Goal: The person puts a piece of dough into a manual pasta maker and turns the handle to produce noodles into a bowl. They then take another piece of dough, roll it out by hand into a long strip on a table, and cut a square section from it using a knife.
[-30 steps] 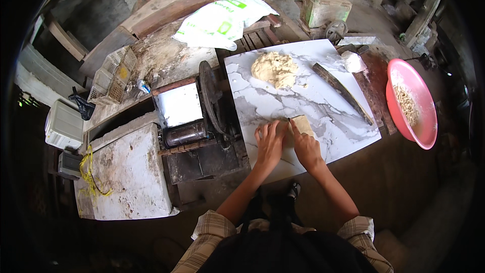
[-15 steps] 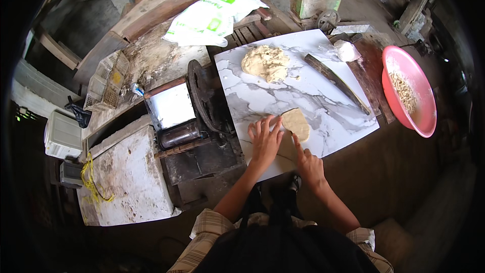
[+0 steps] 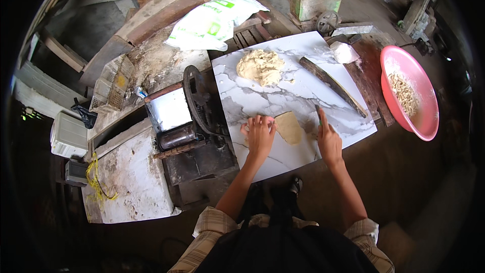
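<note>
A flat, pale sheet of dough [image 3: 290, 128] lies near the front of the marble-patterned board [image 3: 308, 91]. My left hand [image 3: 260, 135] is at its left edge, palm down with bent fingers drawn together. A pale sliver shows beside that hand, but what lies under the fingers is hidden. To the right of the sheet, my right hand [image 3: 330, 144] grips a small knife [image 3: 318, 112] with a greenish handle, its dark blade pointing away from me and apart from the dough. Farther back sits a rough lump of dough [image 3: 260, 67].
A dark wooden stick [image 3: 333, 86] lies across the board's right side, near a white plastic bag [image 3: 344, 52]. Beyond the right edge stands a pink basin [image 3: 427, 106] holding pale strips. On the left are a hand-wheel roller machine [image 3: 177, 136], a plastic basket [image 3: 112, 83] and a large sack [image 3: 212, 23].
My right hand has moved the knife away from the dough, right and slightly up. My left fingers have bent and drawn closer together near the dough's left edge.
</note>
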The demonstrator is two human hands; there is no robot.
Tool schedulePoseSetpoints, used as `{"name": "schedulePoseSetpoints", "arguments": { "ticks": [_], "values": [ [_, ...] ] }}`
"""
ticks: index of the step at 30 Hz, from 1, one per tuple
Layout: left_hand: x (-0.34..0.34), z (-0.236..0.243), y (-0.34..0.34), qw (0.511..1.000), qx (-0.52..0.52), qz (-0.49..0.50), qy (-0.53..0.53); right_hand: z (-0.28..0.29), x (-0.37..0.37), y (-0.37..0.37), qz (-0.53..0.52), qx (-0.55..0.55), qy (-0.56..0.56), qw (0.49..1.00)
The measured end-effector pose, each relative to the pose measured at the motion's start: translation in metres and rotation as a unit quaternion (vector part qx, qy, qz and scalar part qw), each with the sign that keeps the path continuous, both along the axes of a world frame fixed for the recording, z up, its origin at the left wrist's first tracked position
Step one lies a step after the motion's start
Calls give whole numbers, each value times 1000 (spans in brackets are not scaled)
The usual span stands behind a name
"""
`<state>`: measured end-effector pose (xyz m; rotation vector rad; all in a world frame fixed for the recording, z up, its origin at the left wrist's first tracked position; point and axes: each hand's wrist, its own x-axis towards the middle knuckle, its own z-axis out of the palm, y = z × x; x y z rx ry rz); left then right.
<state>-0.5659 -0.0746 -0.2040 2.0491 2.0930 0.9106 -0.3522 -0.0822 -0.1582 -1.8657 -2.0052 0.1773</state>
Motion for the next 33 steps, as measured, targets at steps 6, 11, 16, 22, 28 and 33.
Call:
{"name": "schedulePoseSetpoints", "arguments": {
  "ticks": [6, 11, 16, 22, 28, 33],
  "values": [
    [7, 0, 14, 987, -99, 67, -108, -23, 17, 71, 43, 28, -3, 999],
    [14, 5, 12, 994, -54, 50, -85, -27, 16, 86, 69, 81, -1, 994],
    [24, 35, 12, 933, -43, -25, -355, -15, 0, 77, 208, 167, 140, 954],
    [-2, 74, 47, 894, 84, -74, -435, 25, -60, 90, 217, -379, 630, 642],
    [-20, 65, 118, 906, 59, -6, -419, 20, -87, 188, 227, -157, 385, 881],
    [-29, 18, 157, 939, 51, 38, -337, -12, -113, 221, 145, -116, 230, 955]
  ]
}}
